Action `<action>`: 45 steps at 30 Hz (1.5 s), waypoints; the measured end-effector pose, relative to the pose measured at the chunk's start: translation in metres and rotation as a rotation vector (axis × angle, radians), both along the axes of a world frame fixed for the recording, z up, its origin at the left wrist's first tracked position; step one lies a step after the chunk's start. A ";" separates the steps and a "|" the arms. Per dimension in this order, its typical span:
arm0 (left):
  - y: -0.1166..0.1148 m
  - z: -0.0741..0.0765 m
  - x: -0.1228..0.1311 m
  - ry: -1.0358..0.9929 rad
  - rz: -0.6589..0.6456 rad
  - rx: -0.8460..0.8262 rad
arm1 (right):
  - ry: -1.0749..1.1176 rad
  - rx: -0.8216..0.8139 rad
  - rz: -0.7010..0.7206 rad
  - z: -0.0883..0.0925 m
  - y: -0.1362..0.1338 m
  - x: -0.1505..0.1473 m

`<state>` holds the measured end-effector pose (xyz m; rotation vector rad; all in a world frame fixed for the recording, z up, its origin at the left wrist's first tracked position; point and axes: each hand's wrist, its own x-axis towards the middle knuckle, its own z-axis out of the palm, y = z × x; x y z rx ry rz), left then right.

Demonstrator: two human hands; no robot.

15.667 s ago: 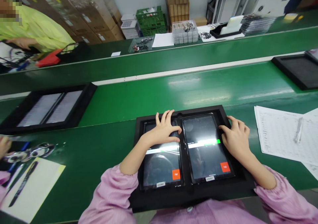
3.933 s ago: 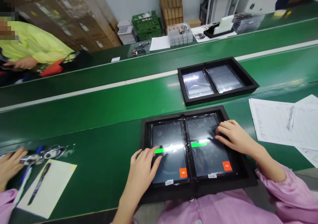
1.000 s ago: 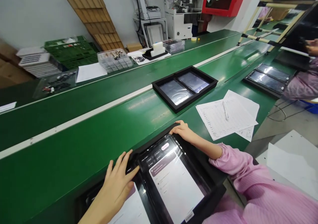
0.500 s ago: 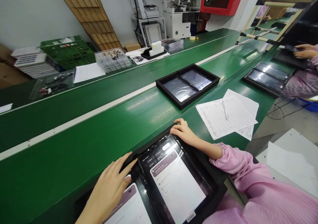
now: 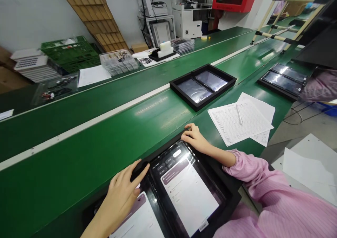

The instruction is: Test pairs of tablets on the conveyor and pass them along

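A black foam tray (image 5: 233, 199) lies before me at the belt's near side, holding two tablets side by side. The right tablet (image 5: 191, 192) has a lit screen with a white panel and dark buttons. Partly covered by my left hand (image 5: 121, 190) is the left tablet (image 5: 142, 220), also lit. That hand is open, its index finger stretched to the right tablet's upper left corner and other fingers at the tray's far rim. My right hand (image 5: 196, 139) grips the far rim near the right tablet's upper corner, thumb inside and fingers curled over.
Another black tray (image 5: 202, 104) with two dark tablets sits on the green belt (image 5: 105, 153). To the right are printed sheets (image 5: 237, 125) with a pen (image 5: 239, 115) and a third tray (image 5: 279, 90) beside a co-worker's sleeve (image 5: 321, 87). Parts boxes (image 5: 119, 64) stand across the belt.
My left index finger has spread away from the other fingers and shifted slightly right. The tray on the belt has moved a little right. The co-worker's hands have gone out of sight.
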<state>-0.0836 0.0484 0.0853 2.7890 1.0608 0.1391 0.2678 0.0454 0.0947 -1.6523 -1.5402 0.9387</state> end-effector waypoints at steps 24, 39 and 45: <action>0.006 0.022 0.006 0.022 0.065 -0.156 | -0.586 0.454 0.170 -0.001 -0.026 -0.011; 0.001 0.031 0.008 -0.006 0.060 -0.255 | -0.500 0.623 0.312 -0.001 -0.024 -0.002; -0.002 0.035 0.009 0.027 0.034 -0.271 | -0.457 0.623 0.527 0.009 -0.024 0.000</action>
